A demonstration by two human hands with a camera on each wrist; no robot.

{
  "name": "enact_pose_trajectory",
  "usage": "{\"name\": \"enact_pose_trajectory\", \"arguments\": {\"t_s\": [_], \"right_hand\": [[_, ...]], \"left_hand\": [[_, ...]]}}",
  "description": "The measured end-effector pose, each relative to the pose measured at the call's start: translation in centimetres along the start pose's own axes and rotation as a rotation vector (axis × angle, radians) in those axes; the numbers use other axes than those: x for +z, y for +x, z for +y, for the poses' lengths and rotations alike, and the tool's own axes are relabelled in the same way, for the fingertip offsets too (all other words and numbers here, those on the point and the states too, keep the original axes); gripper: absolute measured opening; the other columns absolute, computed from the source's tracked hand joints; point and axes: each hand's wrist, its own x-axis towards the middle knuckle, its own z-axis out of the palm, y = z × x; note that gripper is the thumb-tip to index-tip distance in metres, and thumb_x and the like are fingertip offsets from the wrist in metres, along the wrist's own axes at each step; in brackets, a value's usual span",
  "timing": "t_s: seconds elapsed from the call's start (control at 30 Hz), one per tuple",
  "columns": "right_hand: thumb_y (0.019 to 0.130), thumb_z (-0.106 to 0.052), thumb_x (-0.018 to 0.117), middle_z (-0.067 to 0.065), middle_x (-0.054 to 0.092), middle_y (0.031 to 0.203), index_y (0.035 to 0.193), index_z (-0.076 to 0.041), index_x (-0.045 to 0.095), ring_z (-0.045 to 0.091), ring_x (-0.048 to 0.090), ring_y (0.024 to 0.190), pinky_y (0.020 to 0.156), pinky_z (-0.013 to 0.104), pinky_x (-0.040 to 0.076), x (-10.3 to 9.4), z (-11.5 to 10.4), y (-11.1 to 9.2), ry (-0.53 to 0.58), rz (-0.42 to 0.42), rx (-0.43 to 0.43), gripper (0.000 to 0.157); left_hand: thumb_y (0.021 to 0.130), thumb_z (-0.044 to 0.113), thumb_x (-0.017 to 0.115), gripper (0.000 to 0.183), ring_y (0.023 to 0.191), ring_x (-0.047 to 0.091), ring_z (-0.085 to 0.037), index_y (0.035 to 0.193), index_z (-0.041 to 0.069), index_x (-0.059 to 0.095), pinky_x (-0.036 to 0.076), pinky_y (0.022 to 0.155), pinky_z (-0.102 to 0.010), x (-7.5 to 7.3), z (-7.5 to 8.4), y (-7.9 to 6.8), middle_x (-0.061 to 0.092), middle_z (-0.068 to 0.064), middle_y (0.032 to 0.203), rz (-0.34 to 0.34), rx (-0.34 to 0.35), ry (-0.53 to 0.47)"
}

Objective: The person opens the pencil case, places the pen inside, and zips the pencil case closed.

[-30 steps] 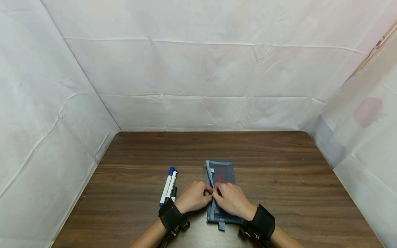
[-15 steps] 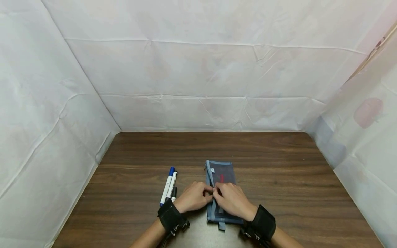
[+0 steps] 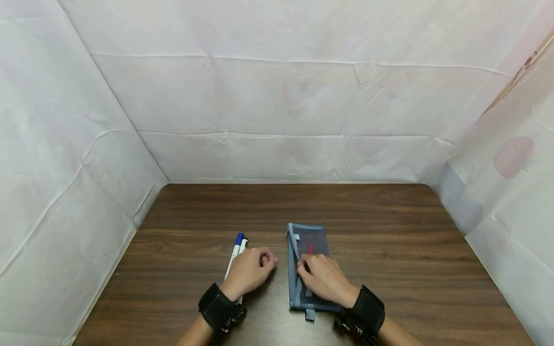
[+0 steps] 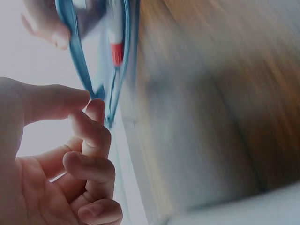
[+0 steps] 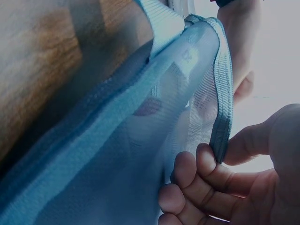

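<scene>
A blue-grey mesh zip pouch [image 3: 319,236] lies lengthwise on the table. My right hand [image 3: 322,276] rests over it and pinches its zipper edge between thumb and fingers; the right wrist view shows that zipper strip [image 5: 222,93] raised, with the mouth parted. A white marker with a red end [image 4: 116,40] shows inside the pouch in the left wrist view. To the left of the pouch, my left hand [image 3: 250,269] is held with fingers loosely curled and nothing in them. It partly covers a blue-capped marker [image 3: 239,240] and another white marker [image 3: 244,244].
The pouch and markers lie on a dark wood-grain table [image 3: 368,206]. White cloth walls [image 3: 277,158] rise behind it and along both sides. A small fabric tab [image 3: 309,315] sticks out at the pouch's near end.
My left hand has let go of the pouch's zipper edge and moved left over the markers, hiding the short black-capped one. My right hand has stayed in place, still pinching the edge.
</scene>
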Motion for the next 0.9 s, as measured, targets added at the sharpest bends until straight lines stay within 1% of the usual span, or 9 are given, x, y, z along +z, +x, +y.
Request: {"name": "enact_pose_trajectory", "arguments": {"t_s": [0.27, 0.4, 0.5, 0.67, 0.8, 0.9], "right_hand": [[0.108, -0.015, 0.057, -0.01, 0.036, 0.058, 0.071, -0.019, 0.051, 0.003, 0.031, 0.048, 0.051, 0.023, 0.023, 0.0, 0.0, -0.1, 0.0, -0.001, 0.009, 0.038], [0.108, -0.015, 0.057, -0.01, 0.036, 0.058, 0.071, -0.018, 0.051, 0.003, 0.032, 0.048, 0.051, 0.023, 0.024, 0.0, 0.0, 0.0, -0.01, -0.003, 0.018, 0.038], [0.108, -0.016, 0.057, -0.01, 0.036, 0.058, 0.071, -0.018, 0.052, 0.004, 0.032, 0.049, 0.051, 0.023, 0.024, 0.0, 0.0, 0.0, -0.011, -0.005, 0.021, 0.038], [0.109, -0.016, 0.056, -0.01, 0.037, 0.059, 0.072, -0.018, 0.053, 0.004, 0.032, 0.049, 0.051, 0.024, 0.023, 0.0, 0.1, -0.1, -0.015, -0.007, 0.021, 0.037], [0.109, -0.016, 0.056, -0.009, 0.037, 0.058, 0.072, -0.018, 0.053, 0.003, 0.032, 0.048, 0.051, 0.024, 0.024, 0.0, 0.0, -0.1, -0.013, -0.004, 0.019, 0.037], [0.109, -0.015, 0.056, -0.009, 0.036, 0.058, 0.071, -0.018, 0.052, 0.004, 0.032, 0.048, 0.052, 0.024, 0.023, -0.1, 0.0, -0.1, -0.011, -0.001, 0.018, 0.038]], "left_hand": [[0.101, 0.03, 0.075, 0.02, 0.05, 0.047, -0.005, 0.082, 0.025, 0.068, 0.036, 0.047, -0.026, -2.4, -2.2, -0.9, 0.054, 0.014, 0.064, 0.108, -0.122, 0.052], [0.1, 0.025, 0.072, 0.019, 0.052, 0.05, -0.008, 0.082, 0.022, 0.068, 0.039, 0.047, -0.03, -3.5, -3.0, -1.1, 0.057, 0.011, 0.066, 0.143, -0.161, 0.079], [0.101, 0.026, 0.071, 0.02, 0.054, 0.051, -0.01, 0.082, 0.021, 0.068, 0.039, 0.049, -0.03, -4.1, -3.6, -1.3, 0.057, 0.009, 0.067, 0.144, -0.198, 0.081], [0.102, 0.032, 0.073, 0.023, 0.052, 0.05, -0.012, 0.082, 0.02, 0.069, 0.037, 0.048, -0.031, -4.8, -4.5, -1.7, 0.057, 0.009, 0.065, 0.132, -0.253, 0.077], [0.103, 0.032, 0.071, 0.023, 0.051, 0.049, -0.013, 0.084, 0.018, 0.069, 0.036, 0.047, -0.031, -5.5, -5.4, -1.8, 0.056, 0.007, 0.065, 0.138, -0.284, 0.107], [0.103, 0.032, 0.071, 0.024, 0.052, 0.051, -0.015, 0.085, 0.017, 0.069, 0.037, 0.048, -0.033, -6.0, -5.9, -1.9, 0.057, 0.005, 0.066, 0.156, -0.311, 0.144]]}}
